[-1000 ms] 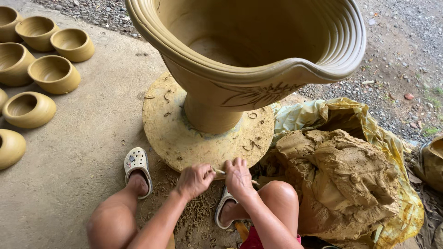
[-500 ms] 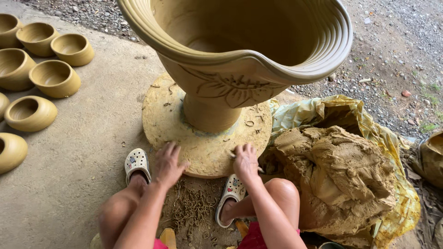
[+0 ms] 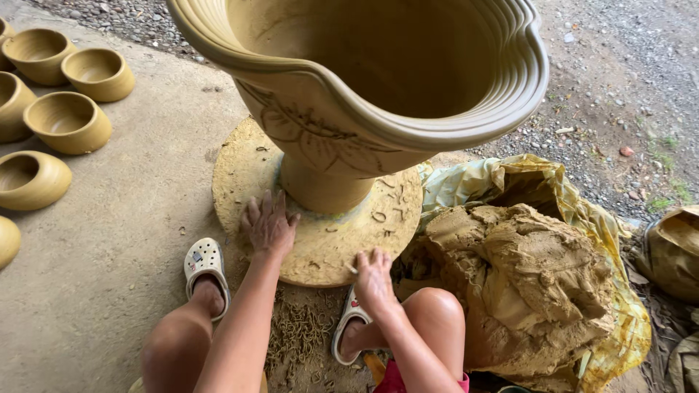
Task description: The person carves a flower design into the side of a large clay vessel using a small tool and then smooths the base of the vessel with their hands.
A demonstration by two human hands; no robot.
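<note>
Soft, even daylight, faint shadows, sharp focus, slight wide-angle stretching at the edges.

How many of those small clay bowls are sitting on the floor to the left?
6 small clay bowls, some cut by the frame: two in back, one beside them, one at the edge, one nearer, one lowest. More may lie outside view.

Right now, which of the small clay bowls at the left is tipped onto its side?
The bowl nearest the left foot's white clog: its mouth faces sideways, while the bowls behind it sit upright with mouths up.
</note>
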